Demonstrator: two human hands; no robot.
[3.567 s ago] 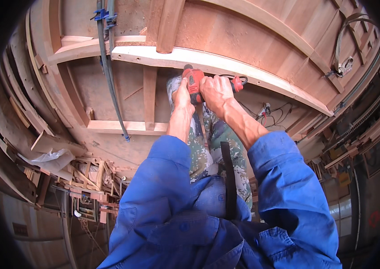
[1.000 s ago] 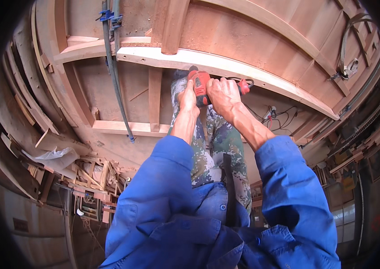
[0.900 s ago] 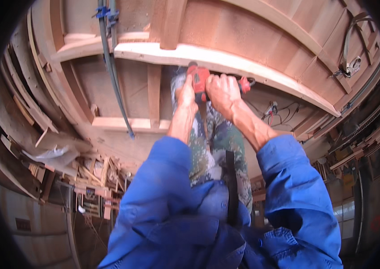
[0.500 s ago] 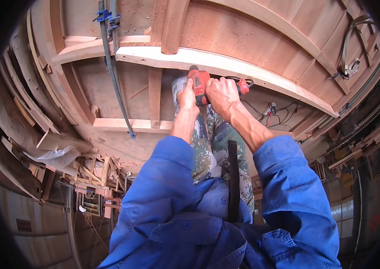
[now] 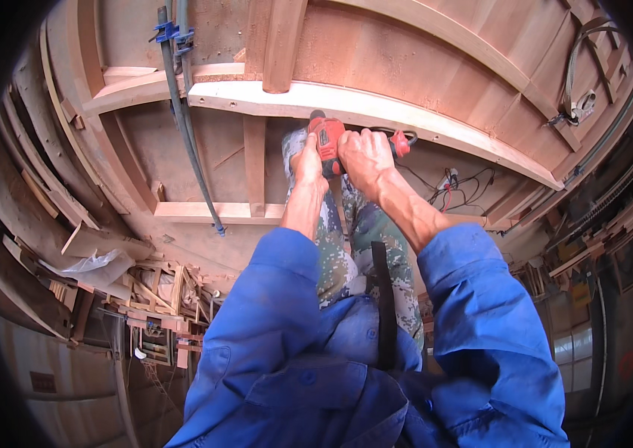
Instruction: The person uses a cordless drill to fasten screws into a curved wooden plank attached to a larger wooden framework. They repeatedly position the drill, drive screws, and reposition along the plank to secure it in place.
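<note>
Head: left hand (image 5: 306, 161), right hand (image 5: 366, 158) gripping bulky red tool (image 5: 327, 137) beside curved wooden beam (image 5: 376, 106).

Dusty brownish floor (image 5: 212, 255), lit brighter mid-room, dim toward the lower corners. Long planks (image 5: 51, 138) stacked along the floor's left edge; crumpled translucent plastic sheet (image 5: 100, 269) near their lower end, heap of scrap wood (image 5: 159, 293) just beside it. More timber (image 5: 619, 225) piled along the floor's right edge. Dark cables (image 5: 469, 188) tangled on the floor, right of center. Brownish panelled wall (image 5: 40, 347) lower left; pale window (image 5: 572, 347) lower right, detail blurred.
</note>
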